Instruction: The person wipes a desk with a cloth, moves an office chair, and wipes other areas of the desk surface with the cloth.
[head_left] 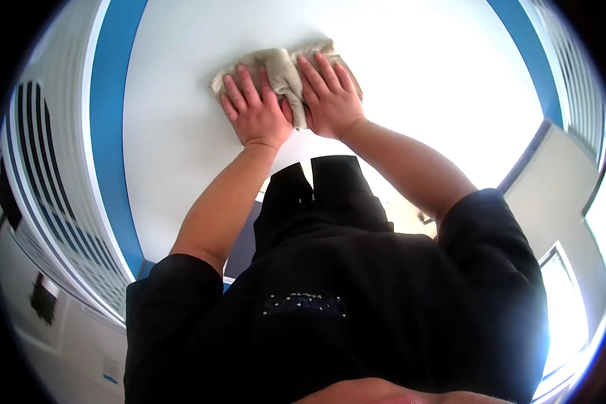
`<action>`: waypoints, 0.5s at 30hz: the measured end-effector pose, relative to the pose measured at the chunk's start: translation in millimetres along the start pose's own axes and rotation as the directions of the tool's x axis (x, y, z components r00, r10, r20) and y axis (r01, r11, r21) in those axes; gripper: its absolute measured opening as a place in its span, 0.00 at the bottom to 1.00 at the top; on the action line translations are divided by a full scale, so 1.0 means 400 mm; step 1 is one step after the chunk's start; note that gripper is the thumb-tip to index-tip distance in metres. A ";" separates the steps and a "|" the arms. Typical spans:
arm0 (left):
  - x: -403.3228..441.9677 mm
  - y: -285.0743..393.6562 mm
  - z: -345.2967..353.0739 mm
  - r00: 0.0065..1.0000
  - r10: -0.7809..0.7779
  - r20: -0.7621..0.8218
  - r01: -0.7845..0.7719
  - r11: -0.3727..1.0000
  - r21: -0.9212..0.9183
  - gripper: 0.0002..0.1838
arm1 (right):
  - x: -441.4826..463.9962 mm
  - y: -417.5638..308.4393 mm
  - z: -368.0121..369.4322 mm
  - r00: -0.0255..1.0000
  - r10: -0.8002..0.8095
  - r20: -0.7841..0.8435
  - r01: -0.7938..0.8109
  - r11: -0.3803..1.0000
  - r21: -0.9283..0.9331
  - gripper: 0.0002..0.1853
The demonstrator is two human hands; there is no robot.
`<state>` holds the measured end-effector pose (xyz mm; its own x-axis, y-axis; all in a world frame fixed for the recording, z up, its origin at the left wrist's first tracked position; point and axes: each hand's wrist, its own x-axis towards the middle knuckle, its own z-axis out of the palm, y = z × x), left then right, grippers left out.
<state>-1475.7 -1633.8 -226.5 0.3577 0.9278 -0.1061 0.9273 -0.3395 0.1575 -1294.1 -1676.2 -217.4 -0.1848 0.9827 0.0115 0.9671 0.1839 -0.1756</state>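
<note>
A beige cloth lies folded and bunched on a broad white surface. My left hand rests flat on the cloth's left part, fingers stretched and spread. On its right part lies my right hand, also flat with fingers apart. The thumbs come close together at the middle, beside a raised fold that hangs down between the hands. Both arms reach forward, away from my body. What is under the cloth is hidden.
A blue band edges the white surface at left, and another blue band at right. A white slatted panel stands beyond the left edge. My black shirt fills the lower middle. Bright glare washes out the right side.
</note>
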 end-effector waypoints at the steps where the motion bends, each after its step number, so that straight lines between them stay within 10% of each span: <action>1: -0.001 -0.002 0.005 1.000 0.017 -0.023 -0.017 1.000 0.002 0.45 | -0.001 -0.003 -0.007 1.000 -0.001 -0.023 0.001 1.000 -0.022 0.35; 15: 0.017 -0.035 0.078 0.975 0.155 -0.158 -0.119 0.969 0.217 0.44 | -0.029 -0.002 0.022 0.985 0.095 -0.141 -0.095 0.995 0.008 0.37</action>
<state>-1482.7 -1627.5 -260.1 0.4754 0.8764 0.0763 0.8797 -0.4730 -0.0478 -1294.4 -1688.0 -225.9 -0.0656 0.9889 0.1330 0.9789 0.0896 -0.1835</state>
